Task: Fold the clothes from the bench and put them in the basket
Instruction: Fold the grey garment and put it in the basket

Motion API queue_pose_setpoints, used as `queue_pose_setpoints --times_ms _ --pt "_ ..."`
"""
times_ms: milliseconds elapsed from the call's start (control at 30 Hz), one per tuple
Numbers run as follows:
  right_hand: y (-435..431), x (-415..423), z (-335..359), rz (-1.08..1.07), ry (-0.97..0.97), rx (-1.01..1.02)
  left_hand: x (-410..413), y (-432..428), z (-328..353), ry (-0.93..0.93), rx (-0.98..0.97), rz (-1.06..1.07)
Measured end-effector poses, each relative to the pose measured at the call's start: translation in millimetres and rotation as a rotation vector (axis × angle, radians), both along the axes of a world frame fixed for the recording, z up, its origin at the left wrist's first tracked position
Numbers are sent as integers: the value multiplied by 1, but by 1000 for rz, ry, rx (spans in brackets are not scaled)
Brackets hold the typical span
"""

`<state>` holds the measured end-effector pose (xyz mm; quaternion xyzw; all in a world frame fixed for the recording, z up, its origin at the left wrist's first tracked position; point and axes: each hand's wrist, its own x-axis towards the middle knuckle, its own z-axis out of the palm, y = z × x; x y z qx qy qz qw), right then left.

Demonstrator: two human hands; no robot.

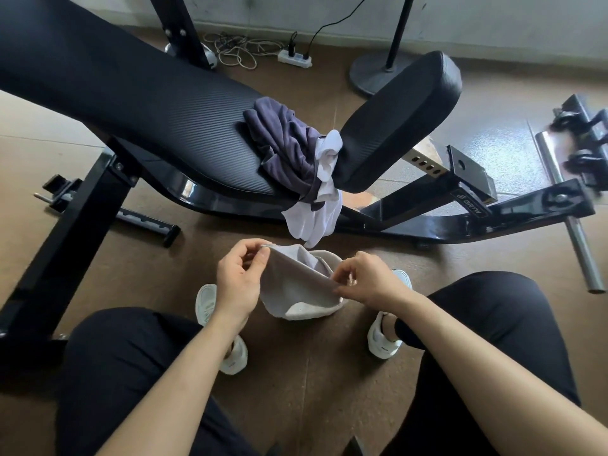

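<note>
As left hand [237,278], right hand [368,279] pinch — cloth [296,287] btwn

- Table [131,93]: long pad runs out past the top and left edges.
- Purple garment [283,143]: lower end sunk in the gap beside the short pad [394,120], out of sight.
- White garment [316,215]: upper part covered by the purple garment.
- Pale cloth [296,284]: corners covered by the pinching left hand [237,278] and right hand [368,278].
- Left shoe [205,302], right shoe [383,340]: middles behind the forearms.
- Stand pole [399,28]: top cut off.
- Black bracket [582,126]: blurred and cut by the right edge.
- Frame label [467,202]: too small to read.
</note>
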<state>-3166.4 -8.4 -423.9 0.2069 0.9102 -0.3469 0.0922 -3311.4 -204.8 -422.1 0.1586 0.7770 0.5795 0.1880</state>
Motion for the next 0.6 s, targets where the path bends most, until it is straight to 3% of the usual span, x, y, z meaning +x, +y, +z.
queue_pose_setpoints --times_ms 100,367,600 --pt "-1 5 -8 104 -59 57 -5 -4 -1 36 10 25" --pt "9 19 -17 108 -146 206 -22 -21 0 109 77 185" --pt "16 30 -10 -165 -32 222 -30 -32 -12 95 53 252"
